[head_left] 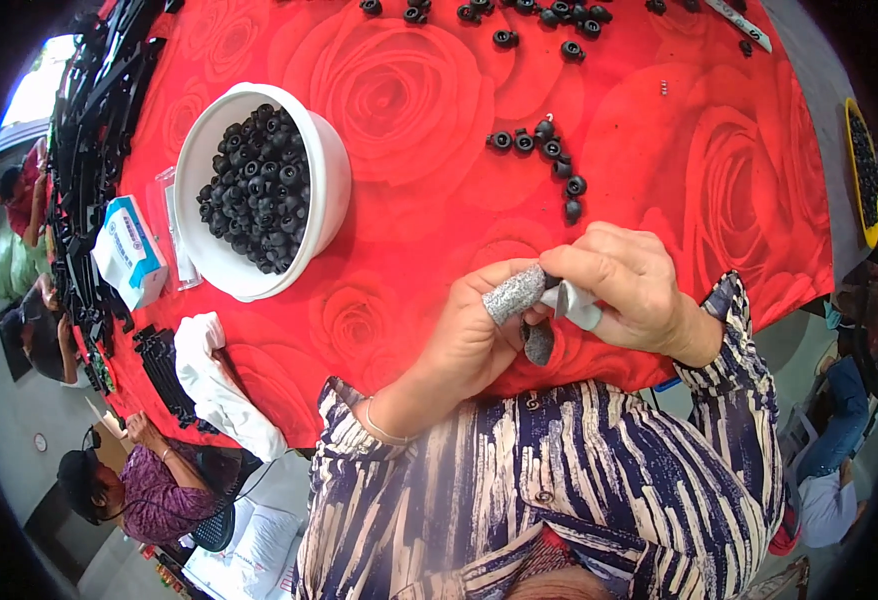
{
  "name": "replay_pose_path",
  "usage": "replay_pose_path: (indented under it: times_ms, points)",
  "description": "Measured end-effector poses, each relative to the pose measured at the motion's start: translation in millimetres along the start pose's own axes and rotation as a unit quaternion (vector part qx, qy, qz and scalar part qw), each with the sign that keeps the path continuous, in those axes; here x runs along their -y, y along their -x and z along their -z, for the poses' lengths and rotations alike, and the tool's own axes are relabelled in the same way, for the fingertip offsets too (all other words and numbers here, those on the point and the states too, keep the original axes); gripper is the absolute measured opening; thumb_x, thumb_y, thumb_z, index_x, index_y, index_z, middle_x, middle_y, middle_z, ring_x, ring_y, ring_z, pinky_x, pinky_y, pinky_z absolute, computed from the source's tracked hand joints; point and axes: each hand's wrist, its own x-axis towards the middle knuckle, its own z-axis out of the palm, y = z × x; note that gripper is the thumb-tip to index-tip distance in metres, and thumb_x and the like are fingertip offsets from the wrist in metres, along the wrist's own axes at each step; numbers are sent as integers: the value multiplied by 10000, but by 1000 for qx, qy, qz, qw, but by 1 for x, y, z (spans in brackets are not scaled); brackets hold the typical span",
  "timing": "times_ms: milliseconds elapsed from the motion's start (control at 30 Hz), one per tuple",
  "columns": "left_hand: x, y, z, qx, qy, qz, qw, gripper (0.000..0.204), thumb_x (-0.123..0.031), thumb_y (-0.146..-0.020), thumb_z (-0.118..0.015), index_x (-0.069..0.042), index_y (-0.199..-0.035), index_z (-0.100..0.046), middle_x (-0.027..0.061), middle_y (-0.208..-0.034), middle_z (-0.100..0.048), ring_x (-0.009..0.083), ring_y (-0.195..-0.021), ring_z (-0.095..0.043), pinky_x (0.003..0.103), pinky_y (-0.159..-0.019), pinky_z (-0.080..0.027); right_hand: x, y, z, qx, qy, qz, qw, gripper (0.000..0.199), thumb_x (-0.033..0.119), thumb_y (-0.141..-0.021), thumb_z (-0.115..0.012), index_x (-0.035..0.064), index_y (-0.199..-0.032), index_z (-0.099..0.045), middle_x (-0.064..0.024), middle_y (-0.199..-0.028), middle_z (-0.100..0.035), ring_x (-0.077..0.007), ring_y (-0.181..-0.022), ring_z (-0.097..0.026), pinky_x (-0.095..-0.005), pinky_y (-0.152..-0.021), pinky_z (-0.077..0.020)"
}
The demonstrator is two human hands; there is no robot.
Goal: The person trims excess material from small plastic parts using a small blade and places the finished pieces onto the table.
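My left hand (pixel 471 330) and my right hand (pixel 627 285) meet low over the near edge of the table, fingers pinched together. Grey speckled finger covers (pixel 514 294) sit on two digits of the left hand. A pale covering (pixel 573 304) wraps a fingertip of the right. Between the fingertips shows a small dark bit, mostly hidden, so I cannot tell what it is. Just beyond my hands, several small round black plastic parts (pixel 561 168) with a hole in them form a bent line on the red rose-patterned tablecloth (pixel 409 240).
To the left stands a white tub (pixel 333 195) heaped with similar black parts (pixel 259 190). Past it are a tissue box (pixel 131 255), a white cloth (pixel 214 380) and piled black strips (pixel 99 130). More black parts (pixel 571 50) lie at the far edge. A person in purple (pixel 164 490) sits at left.
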Motion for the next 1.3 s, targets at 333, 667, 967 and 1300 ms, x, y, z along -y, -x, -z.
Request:
replay_pose_path:
  times_ms: [333,667,967,1300]
  points:
    - [1,3,-7,-25,-13,15,999,171,-103,-875,-569,-2,-1008,-609,21,-857,-611,77,-727,-529,194,-666,-443,-1,6,-6,-50,38,98,993,366,29,-542,-659,-38,-896,-591,-60,-642,-487,-192,-527,-519,-311,-447,-412]
    - [2,6,0,-22,-30,6,999,200,-107,-865,-587,1,-1033,-608,34,-857,-607,88,-737,-522,206,-675,-432,5,0,4,-7,3,42,999,221,52,-659,-654,9,-853,-559,-74,-661,-489,-226,-547,-526,-323,-475,-417]
    - [-1,4,3,24,-9,-9,1000,234,-126,-868,-591,19,-1052,-595,29,-865,-598,90,-744,-503,205,-678,-419,-8,-1,7,68,-83,-67,992,265,73,-802,-558,-12,-1048,-510,-119,-770,-532,-242,-640,-525,-338,-567,-419]
    - [-1,3,10,33,-3,-5,999,229,-118,-872,-581,17,-1057,-590,29,-890,-603,94,-750,-511,211,-675,-427,-7,-3,6,82,-75,-74,991,180,33,-809,-560,-22,-980,-550,-117,-756,-530,-248,-629,-520,-329,-547,-414]
